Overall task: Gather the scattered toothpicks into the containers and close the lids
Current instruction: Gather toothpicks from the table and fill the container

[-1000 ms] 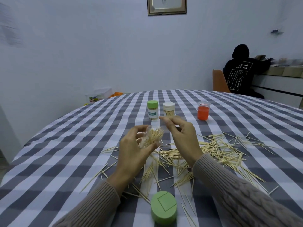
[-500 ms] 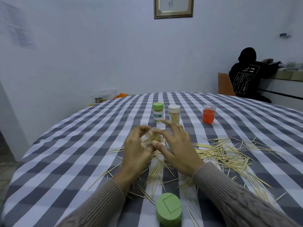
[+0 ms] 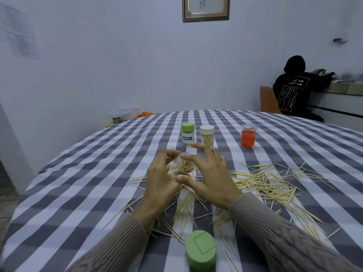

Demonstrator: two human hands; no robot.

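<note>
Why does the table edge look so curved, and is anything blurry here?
Head view: the wide lens bends the table edge; light is soft and even, shadows faint; the paper on the left wall is smeared; the toothpicks stay fairly sharp.

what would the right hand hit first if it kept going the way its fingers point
Probably the clear plastic toothpick container that the left hand holds: the right hand has its fingers spread toward its open mouth, though depth is unclear.

tablecloth (image 3: 78, 183): grey/wht check | loose lid (image 3: 200, 249): green | jar (image 3: 248, 135) right of white-lid jar (image 3: 207, 135): orange | toothpicks (image 3: 265, 181): pale tan
</note>
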